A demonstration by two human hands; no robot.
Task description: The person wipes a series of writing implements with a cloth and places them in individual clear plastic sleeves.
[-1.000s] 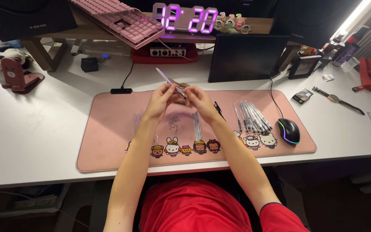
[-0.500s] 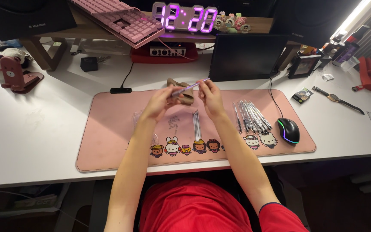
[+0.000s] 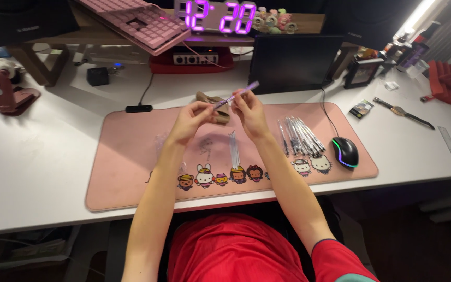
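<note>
Hands [image 3: 220, 112] pinching purple pen [image 3: 237, 94], pen pile [image 3: 301, 136], mouse [image 3: 345, 151] right

Both forearms stretched fwd and angled inward, left hand [image 3: 193, 120] and right hand [image 3: 247, 109] raised close together, wrists bent, fingers pinched shut at the tips, knuckles up
</note>
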